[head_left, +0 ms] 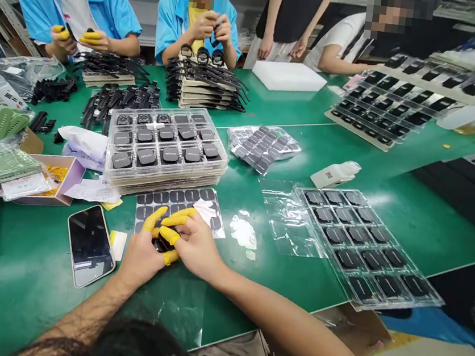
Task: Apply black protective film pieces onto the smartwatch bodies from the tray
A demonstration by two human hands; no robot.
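My left hand (pixel 142 253) and my right hand (pixel 195 244) meet at the near edge of the green table (pixel 265 164), both wearing yellow finger cots. Their fingers are pinched together round a small black square part (pixel 163 243). Just beyond them lies a flat sheet of black squares (pixel 175 199). Behind that sheet stands a stack of clear trays (pixel 166 147) holding black watch bodies. To my right lies a single clear tray (pixel 366 250) filled with black parts, next to an empty clear bag (pixel 284 217).
A phone (pixel 90 244) lies face up left of my hands, near paper slips and a cardboard box (pixel 55 177). Across the table several people handle black straps beside strap stacks (pixel 205 86). A white foam block (pixel 288 75) and more trays (pixel 391 104) sit far right.
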